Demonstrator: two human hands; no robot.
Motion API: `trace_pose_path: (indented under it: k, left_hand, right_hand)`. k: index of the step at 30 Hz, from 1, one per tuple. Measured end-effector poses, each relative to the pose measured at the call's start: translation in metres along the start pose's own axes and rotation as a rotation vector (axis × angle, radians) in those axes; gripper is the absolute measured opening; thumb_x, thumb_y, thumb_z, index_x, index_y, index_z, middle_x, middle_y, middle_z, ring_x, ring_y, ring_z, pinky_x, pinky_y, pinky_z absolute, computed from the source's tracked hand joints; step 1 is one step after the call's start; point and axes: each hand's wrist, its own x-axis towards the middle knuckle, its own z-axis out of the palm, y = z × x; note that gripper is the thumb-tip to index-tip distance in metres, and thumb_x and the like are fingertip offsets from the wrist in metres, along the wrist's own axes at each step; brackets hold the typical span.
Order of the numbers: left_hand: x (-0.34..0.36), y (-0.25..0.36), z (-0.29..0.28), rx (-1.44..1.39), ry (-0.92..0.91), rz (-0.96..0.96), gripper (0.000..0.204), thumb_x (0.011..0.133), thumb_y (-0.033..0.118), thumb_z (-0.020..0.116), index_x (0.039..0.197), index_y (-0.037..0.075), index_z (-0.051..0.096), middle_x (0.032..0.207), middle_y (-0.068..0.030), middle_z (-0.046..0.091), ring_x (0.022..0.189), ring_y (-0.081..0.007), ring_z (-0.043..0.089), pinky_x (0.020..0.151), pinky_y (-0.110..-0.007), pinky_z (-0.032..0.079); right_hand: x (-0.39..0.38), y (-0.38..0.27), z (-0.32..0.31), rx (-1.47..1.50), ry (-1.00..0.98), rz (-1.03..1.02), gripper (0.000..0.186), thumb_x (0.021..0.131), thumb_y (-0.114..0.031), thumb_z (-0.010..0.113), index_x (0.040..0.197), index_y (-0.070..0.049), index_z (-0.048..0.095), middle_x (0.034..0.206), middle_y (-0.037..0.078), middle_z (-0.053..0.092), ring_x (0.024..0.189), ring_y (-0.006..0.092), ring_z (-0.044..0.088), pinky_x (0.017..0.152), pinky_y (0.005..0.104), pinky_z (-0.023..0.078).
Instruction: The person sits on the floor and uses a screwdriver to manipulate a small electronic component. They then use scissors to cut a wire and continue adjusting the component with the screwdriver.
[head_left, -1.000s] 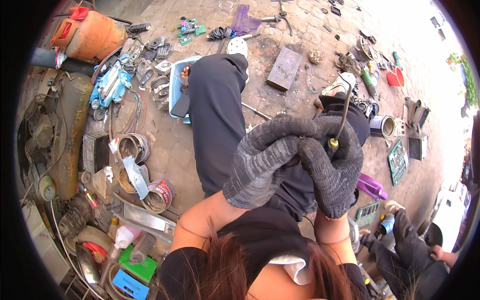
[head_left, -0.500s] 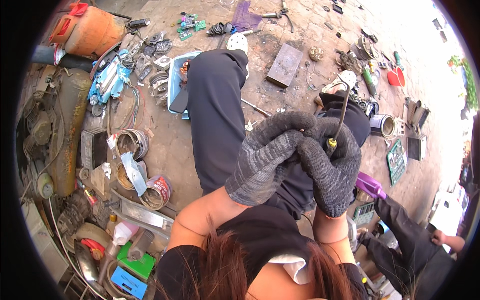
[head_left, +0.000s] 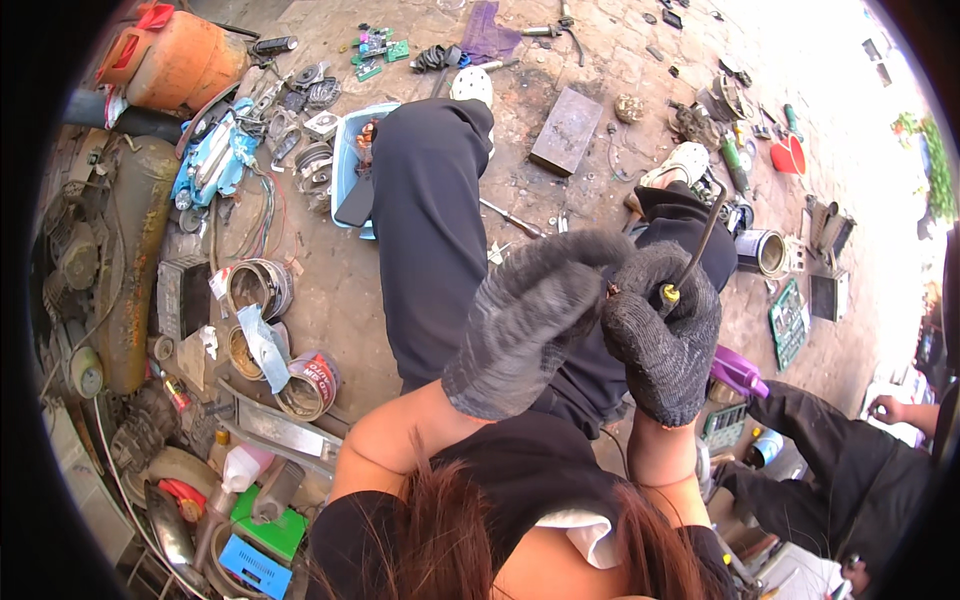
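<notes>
My left hand (head_left: 525,325), in a grey knit glove, is blurred with its fingers curled; whatever it grips is hidden. Against it, my right hand (head_left: 660,350), in a matching glove, is closed round a dark bent rod (head_left: 705,236) with a yellow fitting (head_left: 669,294); the rod sticks up past the fingers. A tiny coppery piece (head_left: 611,289) shows between the two hands. Both are held above my dark-trousered legs. Beyond them lie a screwdriver (head_left: 512,217) and a grey metal block (head_left: 565,130) on the paved ground.
A blue basket (head_left: 350,140) stands beside my left leg. Tins (head_left: 258,290), an orange gas cylinder (head_left: 175,65) and scattered parts crowd the left. On the right are a bucket (head_left: 788,153), a purple container (head_left: 738,370), circuit boards (head_left: 788,325) and a co-worker's dark-clothed legs (head_left: 840,465) with a hand (head_left: 885,408).
My left hand has shifted and is blurred, exposing the coppery bit. The rod tilts further right and my right hand has turned slightly. The co-worker has moved, their hand now higher.
</notes>
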Motion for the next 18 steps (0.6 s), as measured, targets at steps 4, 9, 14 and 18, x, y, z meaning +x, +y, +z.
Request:
trace_pose_path:
  k: [4,9,14,18]
  left_hand:
    - [-0.001,-0.006,0.002,0.178,0.000,0.099,0.021,0.084,0.007,0.059,0.104,0.001,0.060,0.099,-0.0051,0.061,0.090,-0.0110,0.055,0.081,-0.023,0.043]
    - [-0.001,-0.006,0.006,0.189,-0.005,0.104,0.018,0.084,0.007,0.059,0.100,0.000,0.062,0.097,-0.0046,0.061,0.091,-0.0123,0.055,0.082,-0.025,0.043]
    - [-0.003,-0.006,0.004,0.089,0.037,0.091,0.018,0.085,0.009,0.059,0.101,0.001,0.060,0.098,-0.0058,0.060,0.077,-0.0067,0.053,0.070,-0.021,0.044]
    - [-0.003,0.005,-0.002,-0.139,-0.089,0.008,0.020,0.086,0.011,0.058,0.104,0.002,0.056,0.098,-0.0082,0.060,0.062,-0.0007,0.047,0.054,-0.014,0.039]
  right_hand:
    - [-0.002,0.002,0.001,0.048,0.011,-0.051,0.020,0.071,-0.005,0.070,0.086,0.001,0.058,0.070,0.002,0.059,0.061,0.0061,0.052,0.055,0.0194,0.043]
    - [-0.003,0.002,0.003,0.155,0.055,0.008,0.019,0.071,-0.007,0.070,0.084,0.000,0.058,0.072,0.001,0.058,0.063,0.0063,0.052,0.056,0.0202,0.043]
    - [-0.005,0.000,0.006,-0.073,0.071,-0.081,0.012,0.079,-0.010,0.062,0.083,0.000,0.058,0.073,0.002,0.058,0.062,0.0088,0.053,0.056,0.0221,0.043]
    - [-0.027,0.004,-0.009,-0.314,0.134,-0.140,0.012,0.080,-0.010,0.052,0.082,-0.001,0.060,0.072,0.009,0.058,0.060,0.0200,0.055,0.055,0.0308,0.043]
